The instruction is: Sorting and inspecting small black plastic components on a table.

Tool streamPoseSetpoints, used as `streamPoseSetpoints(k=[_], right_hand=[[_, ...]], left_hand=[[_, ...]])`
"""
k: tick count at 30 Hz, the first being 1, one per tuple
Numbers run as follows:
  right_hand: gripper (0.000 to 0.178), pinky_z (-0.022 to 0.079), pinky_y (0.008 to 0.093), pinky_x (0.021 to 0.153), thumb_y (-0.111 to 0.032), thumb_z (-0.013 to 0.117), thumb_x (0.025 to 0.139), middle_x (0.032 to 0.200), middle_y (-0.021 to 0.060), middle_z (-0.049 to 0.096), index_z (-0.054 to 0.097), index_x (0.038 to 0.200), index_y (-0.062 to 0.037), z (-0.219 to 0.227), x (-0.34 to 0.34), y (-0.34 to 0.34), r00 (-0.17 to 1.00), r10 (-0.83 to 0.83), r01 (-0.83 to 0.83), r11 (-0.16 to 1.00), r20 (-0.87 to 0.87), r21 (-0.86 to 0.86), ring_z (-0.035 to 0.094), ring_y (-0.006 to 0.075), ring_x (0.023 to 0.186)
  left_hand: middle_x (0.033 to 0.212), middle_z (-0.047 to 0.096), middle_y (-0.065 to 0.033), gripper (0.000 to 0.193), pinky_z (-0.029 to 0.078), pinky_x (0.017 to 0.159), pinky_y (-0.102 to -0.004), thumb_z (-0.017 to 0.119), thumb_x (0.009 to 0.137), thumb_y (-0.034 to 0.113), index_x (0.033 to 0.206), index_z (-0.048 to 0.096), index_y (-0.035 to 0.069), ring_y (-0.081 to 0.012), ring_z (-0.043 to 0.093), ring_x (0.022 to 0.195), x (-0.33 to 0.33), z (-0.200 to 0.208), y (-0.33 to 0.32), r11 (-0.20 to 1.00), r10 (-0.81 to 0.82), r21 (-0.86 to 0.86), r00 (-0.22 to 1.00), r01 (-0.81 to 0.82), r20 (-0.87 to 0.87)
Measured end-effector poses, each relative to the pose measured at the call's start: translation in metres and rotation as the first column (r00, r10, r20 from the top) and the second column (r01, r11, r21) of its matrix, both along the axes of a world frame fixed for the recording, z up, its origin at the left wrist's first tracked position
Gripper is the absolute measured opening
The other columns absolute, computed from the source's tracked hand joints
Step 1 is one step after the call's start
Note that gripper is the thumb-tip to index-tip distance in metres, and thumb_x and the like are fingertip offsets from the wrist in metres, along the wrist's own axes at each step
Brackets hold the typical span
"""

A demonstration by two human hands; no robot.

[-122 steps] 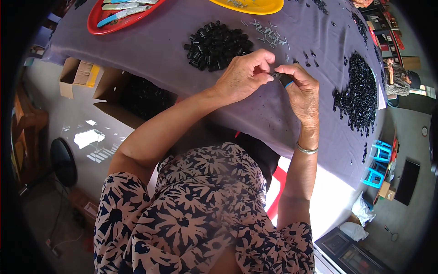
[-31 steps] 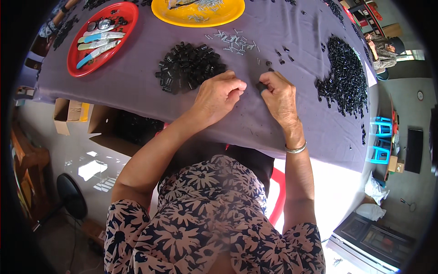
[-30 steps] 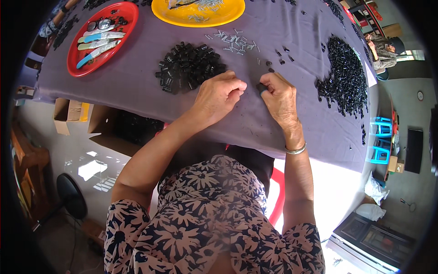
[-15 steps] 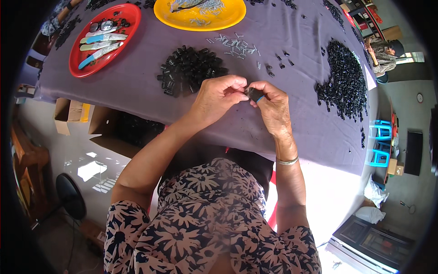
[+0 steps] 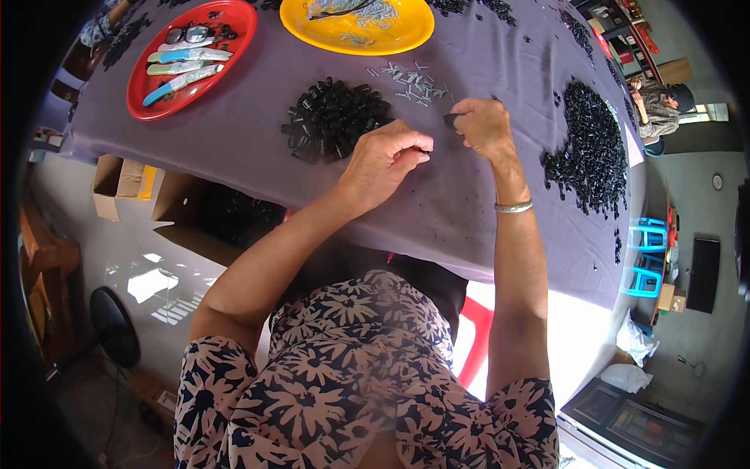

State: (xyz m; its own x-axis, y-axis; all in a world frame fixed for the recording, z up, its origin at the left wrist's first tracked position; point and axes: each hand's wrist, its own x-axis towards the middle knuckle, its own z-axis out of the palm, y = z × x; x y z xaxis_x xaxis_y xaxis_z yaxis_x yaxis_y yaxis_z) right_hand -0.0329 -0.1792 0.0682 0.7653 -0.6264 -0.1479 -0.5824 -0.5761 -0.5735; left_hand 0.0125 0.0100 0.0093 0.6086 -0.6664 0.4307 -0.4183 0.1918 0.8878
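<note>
My left hand [image 5: 387, 164] is closed in a pinch over the cloth, right beside a pile of small black plastic parts [image 5: 332, 117]. A bit of something dark shows at its fingertips, perhaps one of these parts. Farther right and a little higher, my right hand [image 5: 486, 129] is closed around a small dark flat piece [image 5: 451, 119] that sticks out to the left of its fingers. The rest of that piece is hidden in the fist. Just beyond my right hand lie loose thin grey pins [image 5: 414, 82]. The two hands are apart.
A red tray [image 5: 134, 102] holds glasses and several knives with wrapped handles. A yellow tray [image 5: 375, 47] carries more grey pins. To the right spreads a large heap of small black parts [image 5: 590, 148]. An open cardboard box [image 5: 199, 238] stands below the table edge.
My right hand has moved away from the left one, up and to the right, taking the dark flat piece along. My left hand stays pinched, shifted slightly right in the picture.
</note>
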Motion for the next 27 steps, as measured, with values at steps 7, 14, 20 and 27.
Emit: streamPoseSetpoints(k=[7, 14, 20, 27], right_hand=[[0.014, 0.037, 0.0199, 0.042, -0.006, 0.058, 0.076, 0.065, 0.0005, 0.059, 0.068, 0.085, -0.0009, -0.006, -0.006, -0.002, 0.988, 0.06, -0.094, 0.963, 0.14, 0.253, 0.048, 0.0053, 0.048], [0.016, 0.037, 0.0182, 0.045, -0.002, 0.053, 0.084, 0.075, 0.0019, 0.061, 0.065, 0.094, -0.0021, -0.007, -0.014, -0.009, 0.954, -0.074, -0.086, 0.861, 0.29, 0.502, 0.049, 0.0042, 0.052], [0.013, 0.04, 0.0198, 0.047, -0.002, 0.054, 0.085, 0.073, 0.0027, 0.061, 0.064, 0.093, -0.0014, 0.0, -0.026, 0.021, 0.878, -0.077, -0.232, 0.794, 0.472, 0.562, 0.05, 0.0064, 0.054], [0.01, 0.041, 0.0229, 0.052, 0.003, 0.054, 0.086, 0.076, 0.0028, 0.059, 0.063, 0.089, 0.0006, -0.031, -0.039, 0.04, 0.776, -0.057, -0.371, 0.764, 0.628, 0.528, 0.05, 0.0079, 0.058]], left_hand=[[0.08, 0.059, -0.0069, 0.016, 0.048, 0.064, -0.0274, 0.067, 0.079, -0.001, 0.095, 0.065, 0.003, -0.0151, 0.058, 0.068, 0.001, -0.006, -0.003, 0.998, 0.007, -0.065, 0.988, -0.017, -0.155], [0.082, 0.061, -0.0085, 0.02, 0.049, 0.065, -0.028, 0.069, 0.079, 0.001, 0.098, 0.064, 0.003, -0.0165, 0.059, 0.068, 0.001, -0.007, -0.004, 0.998, 0.045, -0.031, 0.99, -0.049, -0.134], [0.084, 0.063, -0.008, 0.019, 0.05, 0.066, -0.0265, 0.068, 0.08, 0.001, 0.098, 0.065, 0.002, -0.0146, 0.06, 0.069, 0.002, -0.012, -0.005, 0.997, 0.032, -0.065, 0.975, -0.048, -0.22], [0.092, 0.062, -0.001, 0.014, 0.049, 0.075, -0.0206, 0.065, 0.085, -0.004, 0.098, 0.064, -0.002, -0.0054, 0.057, 0.084, 0.003, -0.009, -0.003, 0.997, -0.072, -0.039, 0.944, 0.063, -0.322]])
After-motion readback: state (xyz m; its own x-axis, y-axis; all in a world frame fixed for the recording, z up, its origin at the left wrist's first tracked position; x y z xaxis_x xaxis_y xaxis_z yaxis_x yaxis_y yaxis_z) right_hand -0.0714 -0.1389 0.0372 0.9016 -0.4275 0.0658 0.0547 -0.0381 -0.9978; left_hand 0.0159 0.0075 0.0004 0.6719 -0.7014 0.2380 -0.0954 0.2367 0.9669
